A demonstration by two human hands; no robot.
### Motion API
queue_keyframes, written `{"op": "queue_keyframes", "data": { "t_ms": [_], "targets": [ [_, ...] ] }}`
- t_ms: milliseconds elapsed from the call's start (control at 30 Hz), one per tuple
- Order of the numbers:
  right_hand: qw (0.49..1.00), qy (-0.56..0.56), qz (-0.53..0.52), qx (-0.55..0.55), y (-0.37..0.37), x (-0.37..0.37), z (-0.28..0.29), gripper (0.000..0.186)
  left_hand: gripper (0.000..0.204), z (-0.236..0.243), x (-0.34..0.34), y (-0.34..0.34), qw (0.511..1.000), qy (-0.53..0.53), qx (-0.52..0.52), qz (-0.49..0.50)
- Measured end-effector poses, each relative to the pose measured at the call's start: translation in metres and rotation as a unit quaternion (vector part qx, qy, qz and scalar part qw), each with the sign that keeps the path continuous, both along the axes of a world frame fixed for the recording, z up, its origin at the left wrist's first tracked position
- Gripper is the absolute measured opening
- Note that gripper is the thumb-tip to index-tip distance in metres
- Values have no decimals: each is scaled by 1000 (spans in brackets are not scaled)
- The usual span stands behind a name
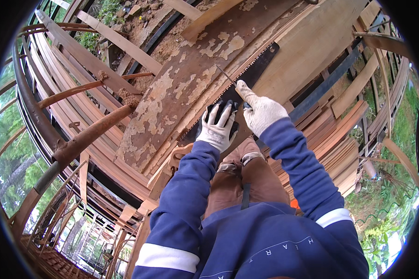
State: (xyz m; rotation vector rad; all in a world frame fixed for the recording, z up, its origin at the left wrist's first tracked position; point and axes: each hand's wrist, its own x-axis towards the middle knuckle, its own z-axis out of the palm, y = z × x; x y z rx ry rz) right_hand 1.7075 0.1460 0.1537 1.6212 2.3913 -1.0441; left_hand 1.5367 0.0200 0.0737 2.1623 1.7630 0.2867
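Note:
A handsaw with a dark blade (258, 66) lies slantwise across the boards before me, its toothed edge toward the upper left. Its wooden handle (182, 151) shows at the lower left, by my left forearm. My left hand (215, 124), in a white glove with dark parts at the fingers, grips the blade from above, fingers spaced over it. My right hand (264, 111), in a whitish glove, is closed around a thin metal file (226, 75), index finger stretched along it. The file's thin end crosses the toothed edge; its grip is mostly hidden in the glove.
Under the saw lies a brown plank with peeling patches (165, 93), beside a broad pale board (307, 56). Stacked timber strips (328, 125) are at right, more long planks (74, 102) at left. A rusty pipe (95, 128) juts in from the left.

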Motion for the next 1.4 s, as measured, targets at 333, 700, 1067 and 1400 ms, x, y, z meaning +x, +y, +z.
{"op": "queue_keyframes", "data": {
  "t_ms": [333,700,1067,1400],
  "targets": [
    [995,75,-43,41,-46,48,30,63,68,2,-2,3,1000,-4,18,-6],
    [999,-45,-20,-10,-43,36,34,65,64,0,2,0,1000,6,14,1],
    [997,41,-24,69,-13,15,-4,56,70,2,1,1,1000,22,6,-13],
    [999,-42,-15,24,-65,40,28,65,70,3,-1,3,1000,21,6,-9]
  ]
}}
